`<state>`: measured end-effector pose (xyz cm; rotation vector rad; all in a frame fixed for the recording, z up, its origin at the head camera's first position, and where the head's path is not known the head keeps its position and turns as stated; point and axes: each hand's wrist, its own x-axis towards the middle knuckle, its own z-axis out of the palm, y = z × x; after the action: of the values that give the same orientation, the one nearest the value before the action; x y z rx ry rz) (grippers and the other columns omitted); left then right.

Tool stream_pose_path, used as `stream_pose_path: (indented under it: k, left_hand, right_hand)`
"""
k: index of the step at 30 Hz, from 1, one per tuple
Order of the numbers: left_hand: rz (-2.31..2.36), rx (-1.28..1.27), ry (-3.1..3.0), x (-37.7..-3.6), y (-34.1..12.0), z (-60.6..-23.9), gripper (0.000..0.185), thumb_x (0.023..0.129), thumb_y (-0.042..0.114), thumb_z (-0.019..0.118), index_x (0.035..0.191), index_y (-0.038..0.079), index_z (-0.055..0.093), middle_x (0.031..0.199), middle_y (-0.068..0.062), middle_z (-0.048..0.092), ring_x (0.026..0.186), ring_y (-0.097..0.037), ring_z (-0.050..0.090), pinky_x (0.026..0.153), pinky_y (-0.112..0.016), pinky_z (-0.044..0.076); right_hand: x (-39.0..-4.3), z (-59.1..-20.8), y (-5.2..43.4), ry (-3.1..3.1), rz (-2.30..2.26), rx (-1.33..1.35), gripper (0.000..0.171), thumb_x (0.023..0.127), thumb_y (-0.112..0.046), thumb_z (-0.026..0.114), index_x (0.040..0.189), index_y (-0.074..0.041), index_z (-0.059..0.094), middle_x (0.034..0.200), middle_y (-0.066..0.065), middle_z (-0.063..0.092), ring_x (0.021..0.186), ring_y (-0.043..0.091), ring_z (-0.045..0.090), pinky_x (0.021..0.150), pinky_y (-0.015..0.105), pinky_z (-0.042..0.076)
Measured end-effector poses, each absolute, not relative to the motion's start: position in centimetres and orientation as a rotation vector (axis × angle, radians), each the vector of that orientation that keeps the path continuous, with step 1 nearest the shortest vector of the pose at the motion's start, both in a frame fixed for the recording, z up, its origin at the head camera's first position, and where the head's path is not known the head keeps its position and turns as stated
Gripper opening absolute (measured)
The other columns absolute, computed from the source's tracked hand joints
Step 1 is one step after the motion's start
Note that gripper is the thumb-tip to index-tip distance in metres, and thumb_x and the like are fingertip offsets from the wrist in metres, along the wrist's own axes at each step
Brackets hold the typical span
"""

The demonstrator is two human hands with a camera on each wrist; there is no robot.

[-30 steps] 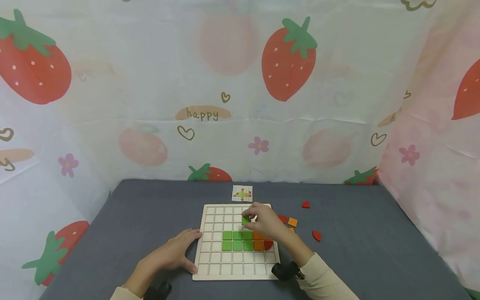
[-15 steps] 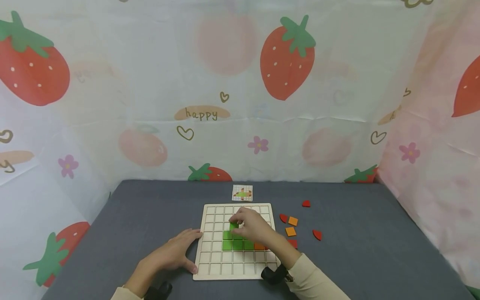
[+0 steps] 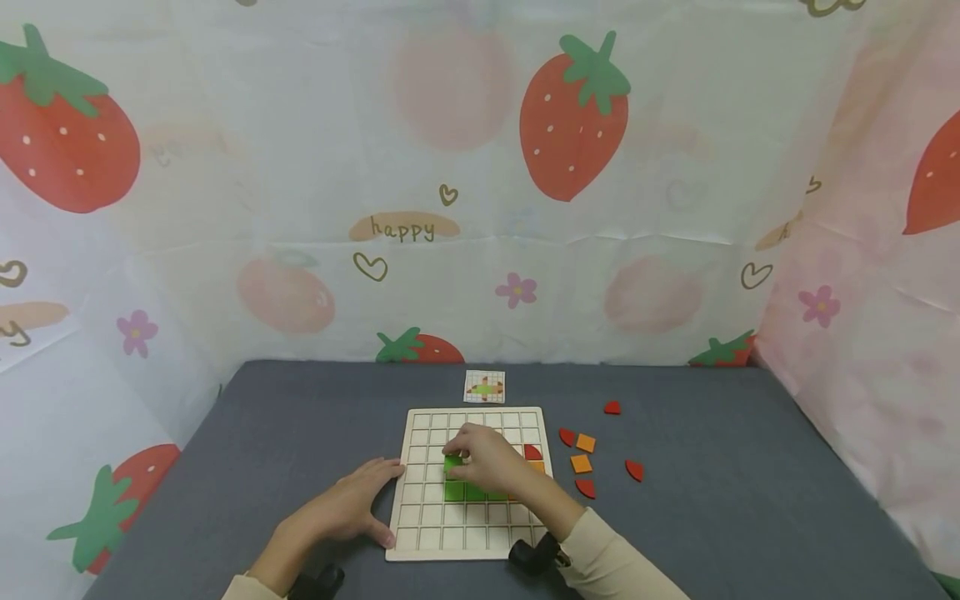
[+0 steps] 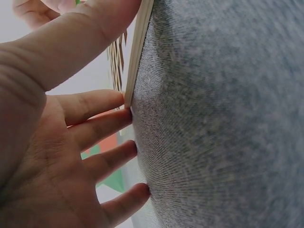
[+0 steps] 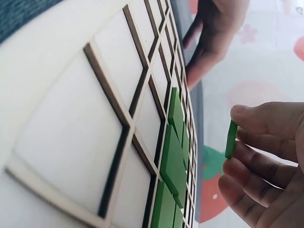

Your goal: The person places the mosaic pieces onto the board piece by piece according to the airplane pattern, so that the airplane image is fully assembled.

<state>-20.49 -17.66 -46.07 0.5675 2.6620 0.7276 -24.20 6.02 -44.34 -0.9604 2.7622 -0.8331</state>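
Grey worktop (image 3: 300, 433), strawberry backdrop. My right hand (image 3: 491, 460) is pinching a green tile (image 5: 231, 139) in its grip above the grid board (image 3: 420, 533); my left hand (image 3: 341, 508), fingers relaxed, is bracing the board's edge. Risk: tilted tile catching a cell rim.

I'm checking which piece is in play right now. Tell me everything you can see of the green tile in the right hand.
The green tile is a small, thin, flat square piece, plain bright green and apparently painted wood. The right hand pinches it between thumb and fingers, edge-on in the wrist view. It hangs just above the wooden grid board, apart from it, over the cells beside the green tiles already laid. Nothing else touches it.
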Motion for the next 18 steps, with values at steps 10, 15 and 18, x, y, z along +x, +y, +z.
stream_pose_path:
  k: [10, 15, 18]
  left_hand:
    - [0.75, 0.577, 2.657, -20.3, -17.8, -46.0, 0.097, 0.054, 0.038, 0.081, 0.135, 0.005, 0.039, 0.143, -0.013, 0.036, 0.135, -0.037, 0.026, 0.102, -0.058, 0.026]
    - [0.741, 0.563, 2.659, -20.4, -17.7, -46.1, 0.097, 0.053, 0.04, 0.08, 0.135, 0.006, 0.04, 0.143, -0.012, 0.036, 0.135, -0.036, 0.025, 0.102, -0.059, 0.025]
    - [0.738, 0.562, 2.66, -20.4, -17.7, -46.2, 0.097, 0.053, 0.041, 0.08, 0.135, 0.007, 0.04, 0.143, -0.012, 0.036, 0.135, -0.036, 0.025, 0.102, -0.06, 0.025]
  right_hand:
    - [-24.1, -44.9, 5.1, 2.758, -0.793, -0.983, 0.022, 0.082, -0.019, 0.064, 0.102, -0.013, 0.069, 0.09, -0.004, 0.06, 0.077, 0.005, 0.052, 0.068, 0.016, 0.044]
    - [-24.1, -45.1, 4.6, 2.765, -0.729, -1.018, 0.024, 0.08, -0.018, 0.065, 0.103, -0.012, 0.069, 0.091, -0.003, 0.062, 0.078, 0.005, 0.054, 0.069, 0.015, 0.044]
    - [-24.1, -45.2, 4.3, 2.767, -0.7, -1.027, 0.024, 0.08, -0.019, 0.066, 0.103, -0.013, 0.069, 0.091, -0.004, 0.062, 0.078, 0.004, 0.054, 0.068, 0.014, 0.043]
